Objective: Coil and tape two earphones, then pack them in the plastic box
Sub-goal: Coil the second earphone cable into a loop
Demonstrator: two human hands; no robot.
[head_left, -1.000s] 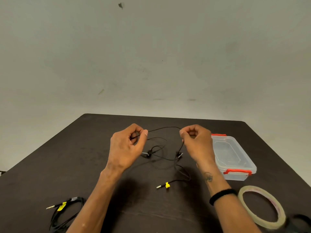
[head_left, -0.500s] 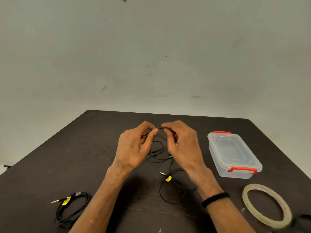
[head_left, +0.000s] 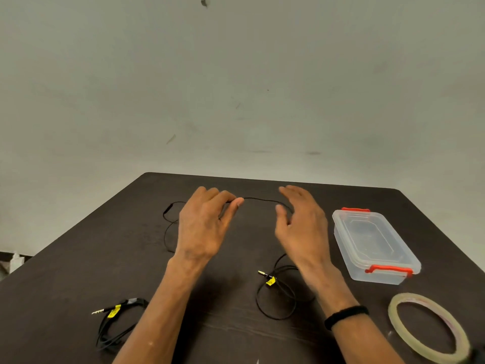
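A loose black earphone cable (head_left: 259, 199) stretches between my hands above the dark table (head_left: 78, 271). My left hand (head_left: 204, 227) pinches it between thumb and fingertips. My right hand (head_left: 301, 227) has its fingers nearly straight, and the cable runs past its thumb. The cable loops out to the left of my left hand, and its jack with a yellow tag (head_left: 270, 281) lies below my right hand. A second earphone (head_left: 115, 324), bunched together, lies at the near left. The clear plastic box (head_left: 378, 277) with red latches stands on the right with its lid on.
A roll of clear tape (head_left: 427, 327) lies flat at the near right, in front of the box. A black band is on my right wrist. A plain wall rises behind the table's far edge.
My hands have moved apart from almost touching, drawing the cable out between them. A loop of cable now lies out to the left. My right hand's fingers have straightened.
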